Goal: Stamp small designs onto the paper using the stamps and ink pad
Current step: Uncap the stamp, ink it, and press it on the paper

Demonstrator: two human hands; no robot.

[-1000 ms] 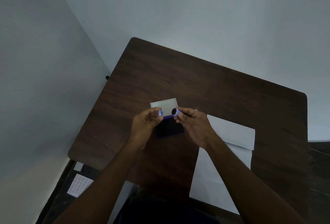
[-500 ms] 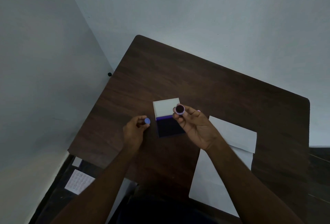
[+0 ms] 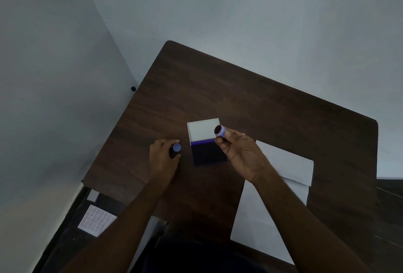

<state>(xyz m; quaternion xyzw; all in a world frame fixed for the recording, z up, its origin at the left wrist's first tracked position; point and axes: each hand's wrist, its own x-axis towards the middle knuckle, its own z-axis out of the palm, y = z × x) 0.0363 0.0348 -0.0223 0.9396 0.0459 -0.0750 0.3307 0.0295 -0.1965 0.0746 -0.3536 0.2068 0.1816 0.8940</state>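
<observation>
Paper (image 3: 261,218) lies nearest us on the right of the dark wooden table (image 3: 250,102), a white sheet with a second white sheet (image 3: 290,163) overlapping its far end. Above its near part our right hand (image 3: 237,153) is raised, fingers curled round a small round purple stamp (image 3: 219,130) whose dark face is tipped up toward us. Our left hand (image 3: 162,159) rests on the table well apart from the right, fingers holding a small purple cap (image 3: 176,148) against the wood. Between the hands sits the ink pad (image 3: 208,151), opened, its dark inked half nearer and its pale lid (image 3: 201,130) farther. Left of the table, on the floor, we see a white dotted sheet (image 3: 97,220).
</observation>
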